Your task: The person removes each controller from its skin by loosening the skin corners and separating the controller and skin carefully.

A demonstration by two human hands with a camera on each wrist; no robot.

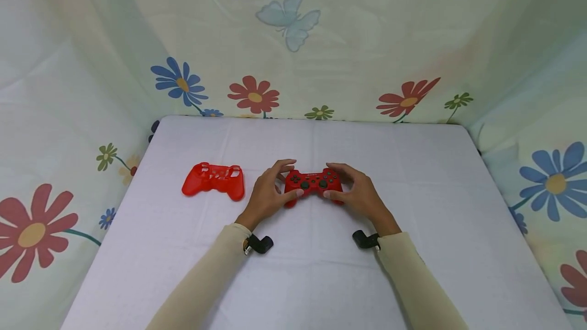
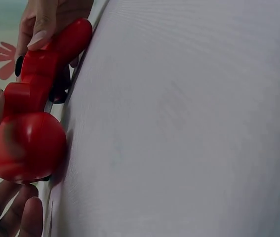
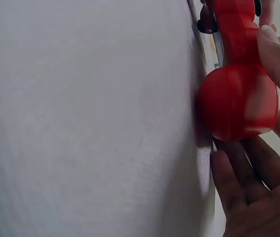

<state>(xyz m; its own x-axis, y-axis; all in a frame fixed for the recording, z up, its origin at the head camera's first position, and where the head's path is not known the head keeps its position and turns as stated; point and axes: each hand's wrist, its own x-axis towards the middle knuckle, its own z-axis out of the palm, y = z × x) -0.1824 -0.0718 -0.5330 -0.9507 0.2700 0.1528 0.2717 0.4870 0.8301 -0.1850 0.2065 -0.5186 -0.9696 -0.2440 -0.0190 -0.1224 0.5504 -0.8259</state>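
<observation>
A red game controller [image 1: 314, 182] with dark thumbsticks and buttons is held between both hands over the middle of the table, its face upward in the head view. My left hand [image 1: 265, 192] grips its left end, thumb on the near side and fingers curved round the far side. At the other end my right hand [image 1: 362, 195] holds it in a mirrored way. Both wrist views show the controller's rounded handles [image 2: 28, 148] close to the cloth; whether they touch it I cannot tell. Left of my left hand lies a red, hollow controller cover [image 1: 194, 183] with cut-out openings.
A white cloth covers the table [image 1: 312, 279]. Curtains [image 1: 367, 39] printed with flowers and a butterfly hang behind the table and on both sides. Each wrist carries a small black camera [image 1: 261, 244].
</observation>
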